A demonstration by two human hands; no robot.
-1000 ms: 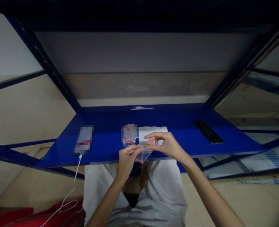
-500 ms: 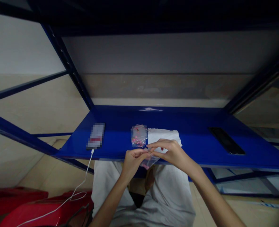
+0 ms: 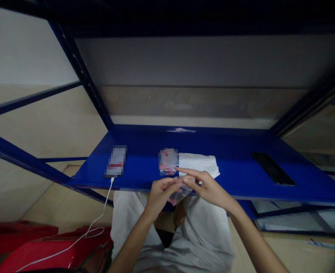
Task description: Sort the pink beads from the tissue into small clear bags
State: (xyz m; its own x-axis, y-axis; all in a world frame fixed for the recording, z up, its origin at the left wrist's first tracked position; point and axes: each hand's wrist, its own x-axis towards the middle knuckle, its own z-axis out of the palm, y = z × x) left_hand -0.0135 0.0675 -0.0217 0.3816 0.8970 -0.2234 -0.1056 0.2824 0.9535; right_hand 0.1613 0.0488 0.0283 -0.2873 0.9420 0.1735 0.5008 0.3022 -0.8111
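A small clear zip bag point(image 3: 179, 195) with pink beads at its bottom hangs at the shelf's front edge, above my lap. My left hand point(image 3: 162, 191) pinches its upper left part between thumb and fingers. At the bag's upper right, my right hand point(image 3: 205, 185) has its thumb and a finger closed on the plastic, with the index finger stretched out over it. Just beyond my fingers lie several clear bags of pink beads point(image 3: 168, 162), stacked on the blue shelf. A white cloth or paper point(image 3: 200, 163) lies beside that stack, partly covered by my right hand.
The blue shelf point(image 3: 227, 140) has metal posts at both sides. A phone with a blurred screen point(image 3: 116, 161) lies at the left, its white cable point(image 3: 100, 219) running down over a red plastic stool point(image 3: 42, 252). A black phone point(image 3: 272, 168) lies at the right.
My right index finger has lifted and stretched out from the bag's mouth, and the right hand has shifted slightly. My left hand keeps its grip on the bag.
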